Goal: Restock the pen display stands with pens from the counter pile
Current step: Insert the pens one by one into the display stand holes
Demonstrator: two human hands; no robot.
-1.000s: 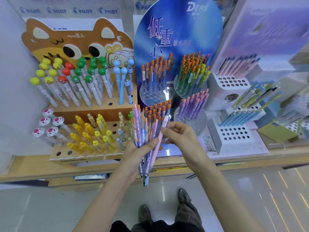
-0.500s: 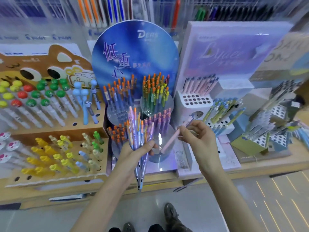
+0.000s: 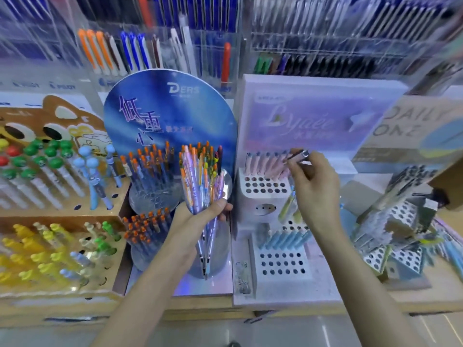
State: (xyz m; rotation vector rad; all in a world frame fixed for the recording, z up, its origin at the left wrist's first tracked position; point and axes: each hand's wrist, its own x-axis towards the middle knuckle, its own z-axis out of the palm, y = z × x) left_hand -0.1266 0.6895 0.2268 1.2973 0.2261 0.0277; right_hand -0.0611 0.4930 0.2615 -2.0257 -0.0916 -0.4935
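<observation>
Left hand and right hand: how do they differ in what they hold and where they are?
The left hand grips a fanned bundle of pens; the right hand pinches a single pen. The left hand sits before the blue DERS stand; the right hand is up at the pink pens in the white stand. Both hold pens.

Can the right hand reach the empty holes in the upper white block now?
Probably yes. The right hand pinches a pen right by the row of pink pens, and the empty holes just below them are uncovered.
</observation>
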